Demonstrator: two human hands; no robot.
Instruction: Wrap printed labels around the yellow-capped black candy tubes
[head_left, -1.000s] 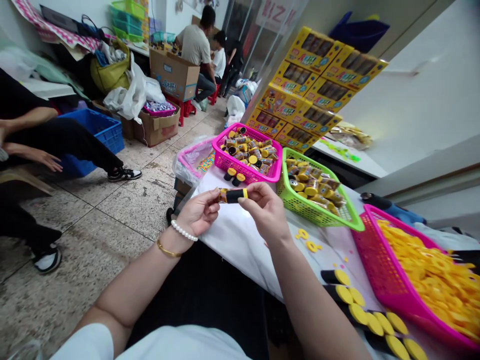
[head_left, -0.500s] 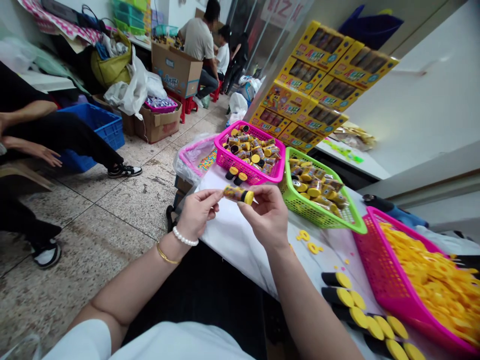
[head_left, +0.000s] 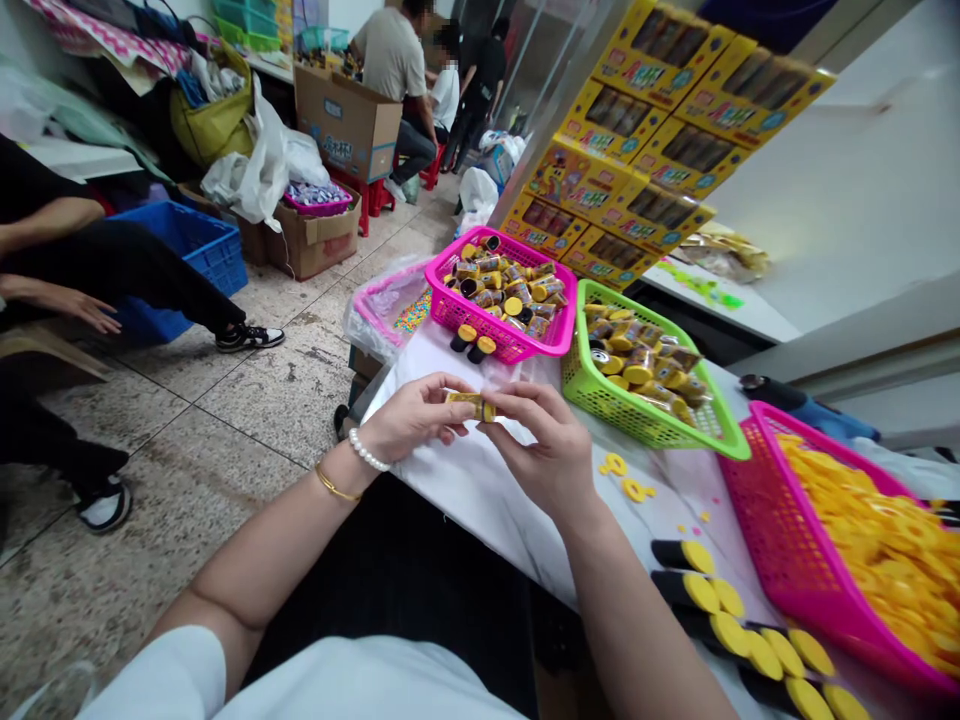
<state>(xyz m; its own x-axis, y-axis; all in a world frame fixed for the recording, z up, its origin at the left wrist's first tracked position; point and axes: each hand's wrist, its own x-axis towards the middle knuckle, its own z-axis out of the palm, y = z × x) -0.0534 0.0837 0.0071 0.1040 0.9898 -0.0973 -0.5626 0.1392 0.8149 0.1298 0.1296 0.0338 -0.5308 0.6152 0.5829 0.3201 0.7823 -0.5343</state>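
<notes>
Between my two hands, over the front edge of the white table [head_left: 480, 470], is a small yellow-labelled tube [head_left: 466, 403]. The fingers of my left hand [head_left: 420, 420] close on its left end. My right hand [head_left: 547, 440] pinches its right end, partly hiding it. Just beyond stand two small black tubes with yellow caps [head_left: 481, 349]. Behind those is a pink basket [head_left: 551, 342] full of similar labelled tubes. A green basket [head_left: 645, 420] to its right holds more of them.
Black tubes with yellow caps [head_left: 686, 590] lie at the right front, near yellow ring-shaped pieces [head_left: 636, 489]. A pink basket [head_left: 780, 540] of yellow plastic parts stands far right. Stacked yellow boxes [head_left: 622, 190] rise behind. A seated person's leg [head_left: 180, 270] extends at left.
The tube has turned, so its yellow cap no longer faces me plainly. My left hand has moved right along it, and both hands are closer together. The view has shifted slightly.
</notes>
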